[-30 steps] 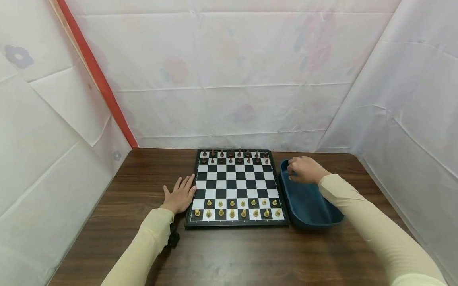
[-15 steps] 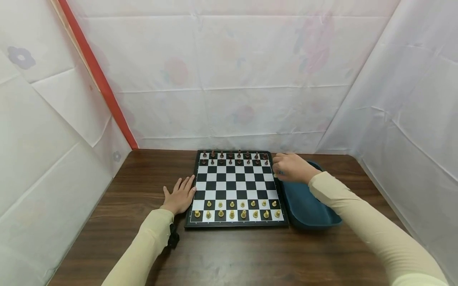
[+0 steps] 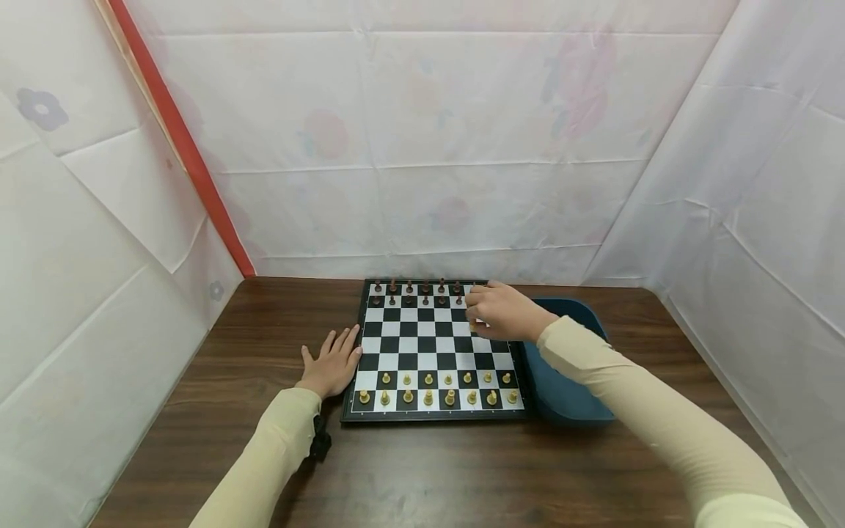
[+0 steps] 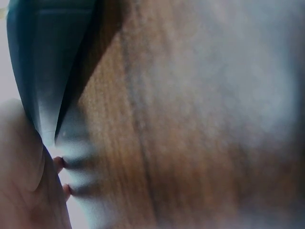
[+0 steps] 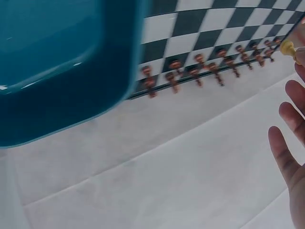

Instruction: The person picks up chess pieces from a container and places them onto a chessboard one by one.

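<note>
A black-and-white chessboard (image 3: pixel 425 342) lies on the table, with gold chess pieces (image 3: pixel 428 396) in two rows at the near side and dark brown ones (image 3: pixel 425 301) in two rows at the far side. My left hand (image 3: pixel 331 364) rests flat, fingers spread, fingertips at the board's left edge. Over the board's far right part is my right hand (image 3: pixel 505 312), hiding some brown pieces there. In the right wrist view its fingers pinch a gold chess pawn (image 5: pixel 288 48).
Right of the board stands a deep blue plastic basin (image 3: pixel 568 396), partly under the right forearm. The wooden table (image 3: pixel 422 469) is bounded by white sheets (image 3: pixel 422 213) at the back and sides. A red strip (image 3: pixel 185 147) runs down the left corner.
My right hand has moved left from over the blue basin, across the board's right edge, to above the board, carrying the gold pawn. The left hand has stayed in place.
</note>
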`<act>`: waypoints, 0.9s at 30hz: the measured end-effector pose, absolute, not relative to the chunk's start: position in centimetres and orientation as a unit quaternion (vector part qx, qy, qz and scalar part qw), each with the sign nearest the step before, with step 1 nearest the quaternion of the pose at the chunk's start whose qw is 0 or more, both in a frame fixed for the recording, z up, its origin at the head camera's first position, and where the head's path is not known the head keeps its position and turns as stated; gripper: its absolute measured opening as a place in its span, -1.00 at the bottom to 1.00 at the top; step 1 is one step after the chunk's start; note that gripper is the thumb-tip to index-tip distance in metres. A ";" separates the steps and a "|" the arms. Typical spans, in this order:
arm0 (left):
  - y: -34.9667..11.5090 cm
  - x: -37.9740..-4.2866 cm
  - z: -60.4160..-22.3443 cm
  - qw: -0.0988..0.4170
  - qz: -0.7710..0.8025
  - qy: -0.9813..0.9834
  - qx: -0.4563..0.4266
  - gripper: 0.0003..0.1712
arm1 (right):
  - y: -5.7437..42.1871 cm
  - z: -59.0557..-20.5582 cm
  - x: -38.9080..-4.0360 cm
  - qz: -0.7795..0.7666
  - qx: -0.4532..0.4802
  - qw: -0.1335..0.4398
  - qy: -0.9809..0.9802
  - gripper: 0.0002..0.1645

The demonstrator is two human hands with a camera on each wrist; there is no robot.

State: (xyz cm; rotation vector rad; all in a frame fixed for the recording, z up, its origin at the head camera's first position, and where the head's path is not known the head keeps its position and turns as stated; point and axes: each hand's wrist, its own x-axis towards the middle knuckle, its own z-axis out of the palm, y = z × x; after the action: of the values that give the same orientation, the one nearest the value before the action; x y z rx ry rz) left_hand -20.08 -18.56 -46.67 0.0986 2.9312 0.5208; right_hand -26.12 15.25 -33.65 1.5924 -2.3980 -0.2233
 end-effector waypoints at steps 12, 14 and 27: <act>-18.5 -19.9 -46.6 0.081 0.173 0.981 0.028 -0.34 | 7.4 -33.6 -25.5 -0.079 0.609 0.108 -0.782 -0.91; -18.4 -19.9 -46.6 0.082 0.172 0.981 0.027 -0.34 | 6.2 -33.7 -25.2 -0.081 0.618 0.101 -0.776 -0.93; -17.7 -20.3 -47.0 0.089 0.152 0.984 0.032 -0.34 | 0.9 -35.7 -23.6 -0.117 0.646 0.076 -0.750 -0.85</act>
State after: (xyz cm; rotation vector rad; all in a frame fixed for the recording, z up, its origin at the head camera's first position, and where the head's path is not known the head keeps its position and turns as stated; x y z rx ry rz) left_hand -20.25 -17.72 -47.05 0.0941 2.9276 0.4531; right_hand -23.62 0.86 -35.67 1.9368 -2.2489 -0.3508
